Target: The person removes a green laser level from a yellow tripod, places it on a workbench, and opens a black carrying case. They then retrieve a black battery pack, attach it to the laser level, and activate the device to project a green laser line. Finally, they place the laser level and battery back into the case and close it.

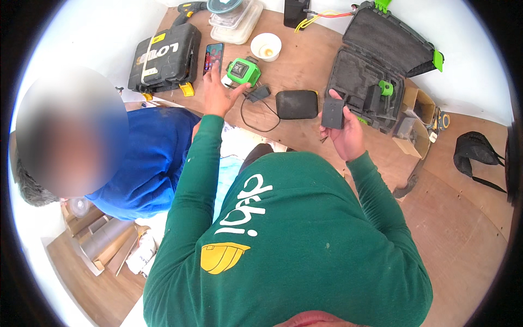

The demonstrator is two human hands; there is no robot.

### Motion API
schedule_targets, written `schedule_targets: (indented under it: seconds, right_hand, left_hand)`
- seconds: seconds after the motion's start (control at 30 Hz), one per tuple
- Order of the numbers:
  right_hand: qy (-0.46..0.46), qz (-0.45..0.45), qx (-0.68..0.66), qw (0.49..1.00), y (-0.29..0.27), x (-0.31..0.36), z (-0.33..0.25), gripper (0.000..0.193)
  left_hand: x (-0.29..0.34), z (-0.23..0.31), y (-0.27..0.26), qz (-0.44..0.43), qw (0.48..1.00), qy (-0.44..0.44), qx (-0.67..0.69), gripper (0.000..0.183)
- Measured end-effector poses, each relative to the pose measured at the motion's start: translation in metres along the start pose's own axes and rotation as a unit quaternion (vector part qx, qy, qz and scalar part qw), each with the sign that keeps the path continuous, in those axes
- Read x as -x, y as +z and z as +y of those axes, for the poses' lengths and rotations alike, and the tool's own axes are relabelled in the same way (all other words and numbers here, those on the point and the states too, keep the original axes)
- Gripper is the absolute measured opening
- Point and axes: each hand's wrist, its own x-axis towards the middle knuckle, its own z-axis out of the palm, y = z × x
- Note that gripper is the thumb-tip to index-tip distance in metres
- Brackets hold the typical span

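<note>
My left hand (219,97) is open, thumb and fingers spread, beside a green and black laser level (243,71). Its fingertips are near the lower end of a phone (214,56) with a lit screen; whether they touch is unclear. My right hand (349,136) grips a flat black rectangular block (333,113) that looks like a battery pack, held up in front of the open case. Close to my left thumb lies a small black adapter (258,94) with a looped black cable (243,116). Between my hands rests a black zip pouch (297,104).
An open black case (340,68) with green latches stands at the right, next to cardboard boxes (412,137). A white bowl (266,47), plastic containers (238,27), a drill (188,12) and a closed black case (165,59) line the back. A person in blue (144,158) is at my left.
</note>
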Motion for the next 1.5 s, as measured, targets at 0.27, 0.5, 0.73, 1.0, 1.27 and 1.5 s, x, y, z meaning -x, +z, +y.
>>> schedule_targets:
  seconds: [0.27, 0.5, 0.73, 1.0, 1.27, 1.5]
  right_hand:
    - [-0.02, -0.024, 0.052, 0.998, 0.05, -0.01, 0.0, 0.057]
    - [-0.035, -0.082, -0.043, 0.995, 0.093, -0.015, 0.003, 0.059]
    - [-0.038, -0.113, -0.015, 0.993, 0.124, -0.016, 0.008, 0.066]
    - [-0.127, -0.128, 0.027, 0.983, 0.183, -0.029, -0.001, 0.08]
    - [-0.222, -0.161, 0.007, 0.962, 0.204, -0.012, -0.019, 0.086]
    - [-0.235, -0.173, -0.066, 0.954, 0.202, 0.003, -0.018, 0.068]
  left_hand:
    - [-0.027, -0.021, 0.05, -0.045, 0.988, 0.055, 0.134, 0.11]
    - [-0.052, -0.051, 0.054, -0.054, 0.93, -0.066, 0.357, 0.089]
    - [-0.067, -0.069, -0.003, -0.056, 0.639, -0.099, 0.761, 0.046]
    - [-0.024, 0.012, -0.082, -0.175, 0.478, -0.082, 0.857, 0.096]
    - [0.015, 0.05, -0.089, -0.351, 0.401, 0.054, 0.845, 0.098]
    - [0.026, 0.042, -0.067, -0.348, 0.522, 0.038, 0.778, 0.075]
